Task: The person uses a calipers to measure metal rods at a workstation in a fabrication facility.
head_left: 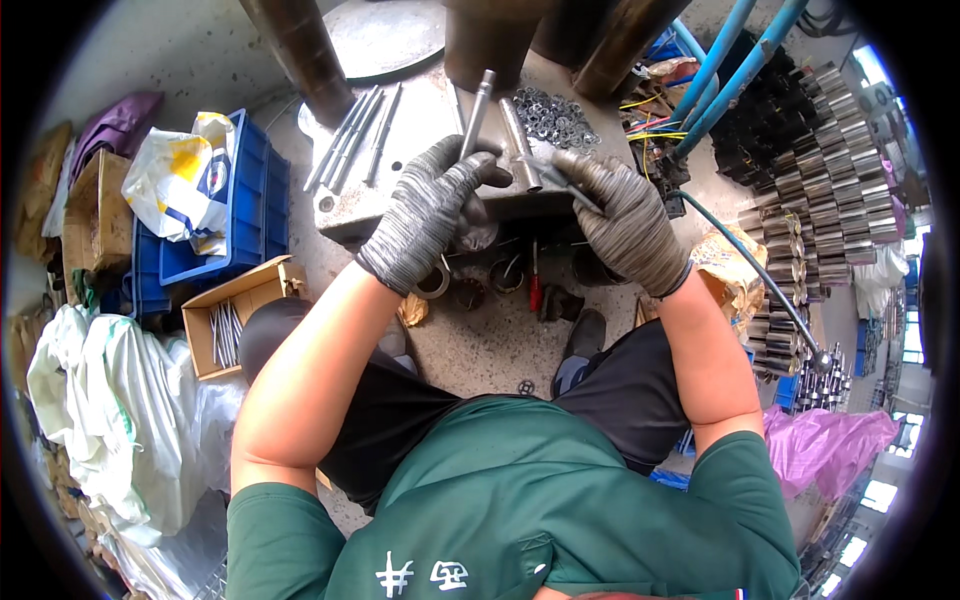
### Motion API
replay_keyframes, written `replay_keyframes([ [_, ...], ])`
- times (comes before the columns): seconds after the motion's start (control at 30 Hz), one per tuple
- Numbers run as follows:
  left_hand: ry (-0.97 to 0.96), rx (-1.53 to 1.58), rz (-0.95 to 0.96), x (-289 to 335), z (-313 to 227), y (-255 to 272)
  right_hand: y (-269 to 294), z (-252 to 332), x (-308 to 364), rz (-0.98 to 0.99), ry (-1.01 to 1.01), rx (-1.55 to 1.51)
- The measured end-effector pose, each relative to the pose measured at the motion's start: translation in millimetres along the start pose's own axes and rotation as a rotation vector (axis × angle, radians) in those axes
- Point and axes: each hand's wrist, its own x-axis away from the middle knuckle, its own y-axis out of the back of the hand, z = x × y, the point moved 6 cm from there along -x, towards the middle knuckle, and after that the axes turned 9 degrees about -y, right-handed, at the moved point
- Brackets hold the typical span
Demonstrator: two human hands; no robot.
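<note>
Both hands wear grey knit gloves and are held over the near edge of a metal work table (415,195). My left hand (425,195) is closed around a metal shaft (478,115), which stands up tilted from the fist. In my right hand (630,220) is a slim grey metal tool (577,190), pointing left; its tip is blurred and its exact kind is unclear. Between the hands a thicker metal rod (520,145) lies on the table. Several long metal shafts (350,135) lie to the left, and a heap of small metal rings (555,118) lies behind my right hand.
Thick dark columns (492,45) rise at the table's back. A blue crate (262,190) and a cardboard box (200,330) of metal rods stand at left. Stacked metal cylinders (830,180) and blue pipes (740,85) are at right. A red-handled tool (535,285) is below the table edge.
</note>
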Motion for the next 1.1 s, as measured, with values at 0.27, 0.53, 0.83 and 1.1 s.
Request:
replay_keyframes([
  [0.27, -0.046, -0.230, -0.022, 3.5, 0.2, 8.2, 15.3, -39.1, -3.8, 0.013, -0.336, -0.417],
  [0.53, -0.218, -0.338, 0.016, 4.9, -4.9, 7.0, 26.3, -33.8, -5.5, 0.239, -0.296, -0.259],
  [0.83, -0.198, -0.250, 0.067, 8.7, -4.2, 7.6, 28.6, -41.9, 0.6, 0.410, -0.328, -0.361],
  [1.1, -0.164, -0.204, 0.147, 9.5, -9.9, 0.5, 24.9, -33.0, 4.3, 0.433, -0.318, -0.376],
])
